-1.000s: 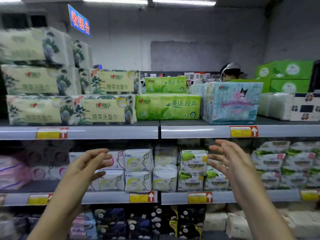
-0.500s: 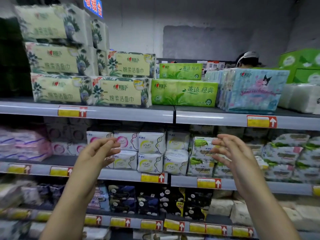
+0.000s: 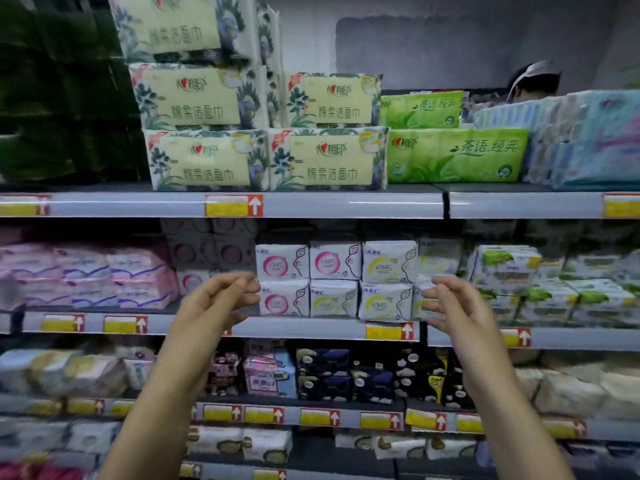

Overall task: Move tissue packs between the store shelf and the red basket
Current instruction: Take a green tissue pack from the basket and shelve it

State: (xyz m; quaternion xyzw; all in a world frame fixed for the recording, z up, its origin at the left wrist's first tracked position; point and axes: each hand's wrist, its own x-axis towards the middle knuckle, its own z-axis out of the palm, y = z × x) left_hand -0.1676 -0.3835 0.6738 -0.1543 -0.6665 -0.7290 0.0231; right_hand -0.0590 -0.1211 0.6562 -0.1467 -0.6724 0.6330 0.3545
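Head view: both hands, left point(image 3: 221, 299) & right point(image 3: 450, 303), spread empty before shelf point(image 3: 346, 205); cream tissue packs point(image 3: 329, 157) prob. light, soft, slick-wrapped — best gripped at ends.

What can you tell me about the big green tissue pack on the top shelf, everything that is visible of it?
The green tissue pack is a long, soft-looking bundle in glossy plastic wrap, bright green with leaf art, a white-and-red logo at left and dark Chinese lettering. It lies flat on the top shelf, its long face forward. A smaller green pack sits on it. A floral pack is close on its left, blue packs on its right.
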